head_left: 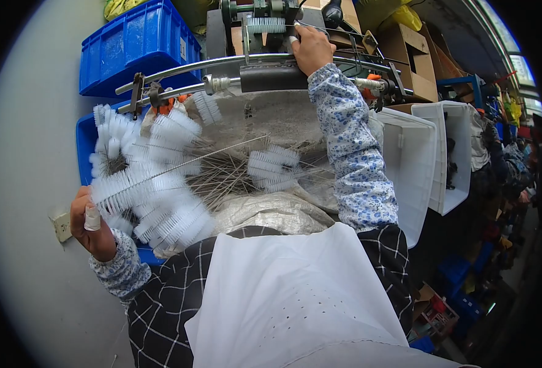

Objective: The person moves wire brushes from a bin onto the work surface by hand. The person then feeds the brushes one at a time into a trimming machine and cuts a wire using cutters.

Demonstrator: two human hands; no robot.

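My left hand [93,227], a white wrap on one finger, is closed at the left end of a white-bristled wire brush [136,181]. The brush's bare twisted stem slants up to the right over a pile of similar brushes [176,211]. Up at the machine [277,9], my right hand [314,49] has its fingers bent together beside a short brush [266,25] lying across the machine. White wraps show on its fingertips too. What those fingertips grip is too small to make out.
Metal rails [222,61] cross in front of the machine. A blue crate [139,52] stands at upper left, and white bins [409,165] are at right. More brushes [274,167] and loose wire stems lie on sacking [271,211] before me. Cardboard boxes [415,61] stand beyond.
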